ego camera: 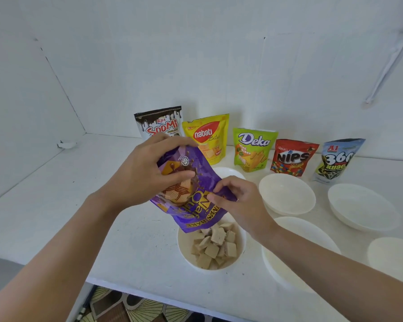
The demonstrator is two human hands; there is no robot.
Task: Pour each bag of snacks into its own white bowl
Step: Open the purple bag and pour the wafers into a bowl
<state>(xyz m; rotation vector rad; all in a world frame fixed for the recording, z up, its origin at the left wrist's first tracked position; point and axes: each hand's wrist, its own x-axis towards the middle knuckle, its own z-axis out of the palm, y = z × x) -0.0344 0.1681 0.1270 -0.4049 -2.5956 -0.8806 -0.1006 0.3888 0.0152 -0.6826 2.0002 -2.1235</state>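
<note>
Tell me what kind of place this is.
Likely a home kitchen or pantry corner: a white counter against white walls, shop-bought snack bags lined up at the back, white bowls, and patterned flooring below.

The purple bag (196,214) is thin printed plastic film, glossy and creased, catching light along its folds. The Soomi bag (158,124), nabati bag (209,135), Deka bag (254,149), Nips bag (293,156) and 360 bag (337,159) show the same shiny printed film, smoother and less wrinkled. The wafer pieces (215,245) look dry, matt and pale, with a slightly rough face. The bowl (183,242) under them and the empty bowl (286,194) are smooth white with a soft sheen; whether plastic or ceramic I cannot tell. The table (56,194) is painted white, matt and faintly scuffed; the wall (219,54) is matt white too.
</note>
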